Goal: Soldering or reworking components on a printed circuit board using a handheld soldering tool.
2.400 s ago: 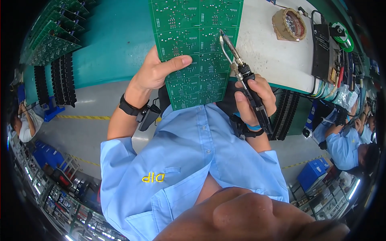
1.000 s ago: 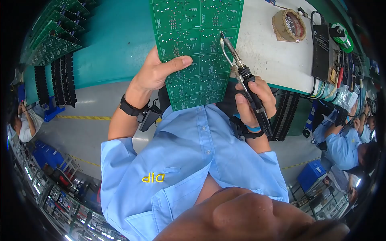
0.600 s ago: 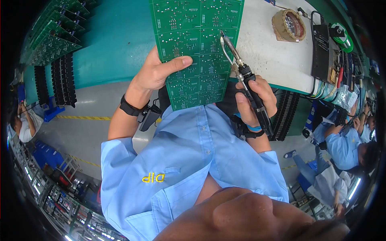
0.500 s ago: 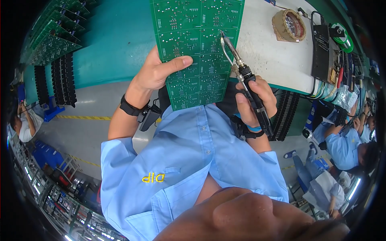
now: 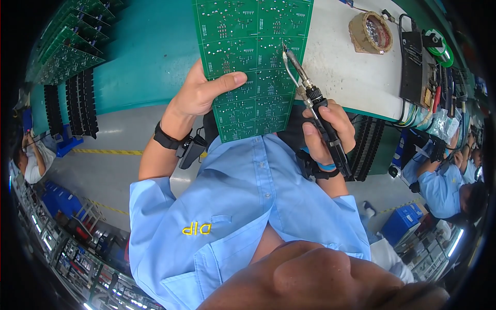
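My left hand (image 5: 204, 90) grips a long green circuit board (image 5: 240, 57) by its left edge, thumb across the top face and the other fingers hidden beneath. The board is a panel of repeated sections dotted with solder joints. My right hand (image 5: 330, 129) is wrapped round a black soldering iron (image 5: 328, 126) with a thin curved metal tube, a solder feed by its look, beside the metal shaft. Its tip is at the board's right half, above the middle; whether it touches a joint is too small to tell.
A round brown tub (image 5: 371, 32) stands on the white bench top (image 5: 330, 57). Beyond it are a black holder (image 5: 412, 67) and a green solder spool (image 5: 439, 49). Several circuit boards (image 5: 70, 46) stand in black racks (image 5: 81, 103) at far left. Co-workers (image 5: 439, 188) sit at right.
The soldering iron's tip has shifted slightly down and left on the board. My left hand and the board have barely moved. A person walking in the background at lower right has moved along.
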A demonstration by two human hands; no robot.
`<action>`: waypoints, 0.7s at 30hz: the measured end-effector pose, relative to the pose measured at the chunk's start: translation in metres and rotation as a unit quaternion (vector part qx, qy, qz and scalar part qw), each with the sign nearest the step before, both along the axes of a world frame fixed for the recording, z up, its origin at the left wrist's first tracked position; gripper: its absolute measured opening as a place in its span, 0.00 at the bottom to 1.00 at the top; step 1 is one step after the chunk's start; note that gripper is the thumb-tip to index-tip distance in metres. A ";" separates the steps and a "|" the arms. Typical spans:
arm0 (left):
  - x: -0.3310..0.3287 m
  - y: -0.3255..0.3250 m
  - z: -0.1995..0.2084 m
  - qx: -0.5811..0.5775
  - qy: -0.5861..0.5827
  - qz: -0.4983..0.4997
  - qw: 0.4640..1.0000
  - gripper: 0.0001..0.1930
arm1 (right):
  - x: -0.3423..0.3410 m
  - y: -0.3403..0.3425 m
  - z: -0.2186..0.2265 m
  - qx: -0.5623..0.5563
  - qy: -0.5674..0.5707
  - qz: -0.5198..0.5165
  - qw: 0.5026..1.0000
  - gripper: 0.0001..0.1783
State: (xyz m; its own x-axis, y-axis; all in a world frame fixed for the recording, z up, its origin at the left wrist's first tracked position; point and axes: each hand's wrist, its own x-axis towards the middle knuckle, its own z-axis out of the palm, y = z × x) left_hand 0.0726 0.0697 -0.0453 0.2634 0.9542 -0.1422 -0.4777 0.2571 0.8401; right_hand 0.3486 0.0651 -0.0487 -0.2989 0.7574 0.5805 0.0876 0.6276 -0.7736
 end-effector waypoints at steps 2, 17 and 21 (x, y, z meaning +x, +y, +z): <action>0.000 0.000 0.000 -0.002 0.005 -0.001 1.000 0.19 | 0.001 -0.001 0.000 -0.004 0.004 0.002 1.000 0.24; 0.001 0.003 0.002 -0.016 -0.023 -0.003 1.000 0.19 | 0.043 0.063 0.002 -0.059 -0.003 -0.321 0.945 0.20; -0.005 0.002 0.013 -0.021 0.003 -0.021 1.000 0.20 | 0.042 0.056 0.008 -0.091 -0.013 -0.311 0.946 0.20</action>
